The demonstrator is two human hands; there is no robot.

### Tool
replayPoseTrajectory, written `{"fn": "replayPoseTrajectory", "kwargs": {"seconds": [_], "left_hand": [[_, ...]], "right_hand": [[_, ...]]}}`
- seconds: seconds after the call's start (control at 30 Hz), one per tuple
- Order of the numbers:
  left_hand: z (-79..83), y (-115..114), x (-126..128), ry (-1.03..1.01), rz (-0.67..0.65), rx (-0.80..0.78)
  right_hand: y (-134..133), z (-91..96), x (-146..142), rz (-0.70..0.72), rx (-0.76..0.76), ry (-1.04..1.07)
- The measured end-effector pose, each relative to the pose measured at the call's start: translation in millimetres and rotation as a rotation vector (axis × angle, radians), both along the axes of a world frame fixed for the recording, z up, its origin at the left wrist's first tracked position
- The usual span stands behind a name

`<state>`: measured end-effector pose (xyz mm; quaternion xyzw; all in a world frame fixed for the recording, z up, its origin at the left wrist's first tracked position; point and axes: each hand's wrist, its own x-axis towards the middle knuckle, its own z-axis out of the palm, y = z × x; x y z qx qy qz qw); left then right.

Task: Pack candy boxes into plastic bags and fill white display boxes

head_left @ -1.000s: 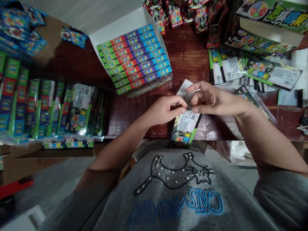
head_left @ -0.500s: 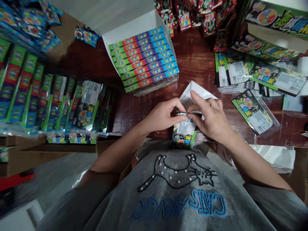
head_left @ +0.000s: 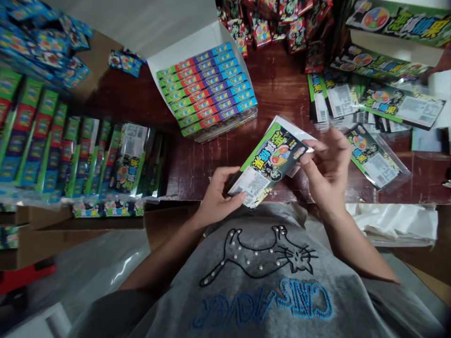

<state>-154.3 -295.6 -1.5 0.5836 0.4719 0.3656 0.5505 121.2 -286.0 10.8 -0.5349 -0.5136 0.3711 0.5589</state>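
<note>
Held between both hands over the table's front edge is a flat green and black candy packet, its printed face up and a white barcode label at its lower left end. My left hand grips that lower end, thumb on top and fingers beneath. At the upper right corner, the thumb and a finger of my right hand pinch the packet, with the other fingers raised. Behind the packet shows part of a white sheet or card, mostly covered. A similar packet in a clear sleeve lies right of my right hand.
An opened white box of stacked multicoloured packs stands behind my hands. Rows of sleeved packs fill the left side. Red sachets lie at the back, blue ones far left, and more flat packets at right.
The candy packet, earlier seen nearly edge-on with my fingertips close together, now lies tilted with its printed face up. My left hand has moved left and down, my right hand to the right.
</note>
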Motion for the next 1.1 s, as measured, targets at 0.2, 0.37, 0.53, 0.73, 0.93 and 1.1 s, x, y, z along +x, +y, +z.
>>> {"fn": "replayPoseTrajectory", "kwargs": {"seconds": [0.2,0.37,0.53,0.73,0.93,1.1], "left_hand": [[-5.0,24,33,-0.118,0.017,0.110],[-4.7,28,34,-0.146,-0.175,0.166],[-14.6,21,28,-0.125,-0.156,0.137],[-16.6,19,26,-0.106,-0.112,0.118],[-1.1,39,23,-0.046,0.036,0.183],[12.5,51,29,-0.103,-0.006,0.148]], "right_hand": [[14,-14.5,-14,0.040,0.145,-0.139],[8,-16.4,-18,0.101,0.160,-0.217],[13,-24.5,-7,0.286,-0.018,-0.163],[14,-25.1,-9,0.377,-0.068,-0.146],[9,-19.6,-20,0.236,-0.011,-0.225],[7,-10.0,-12,0.268,0.018,-0.219]]}}
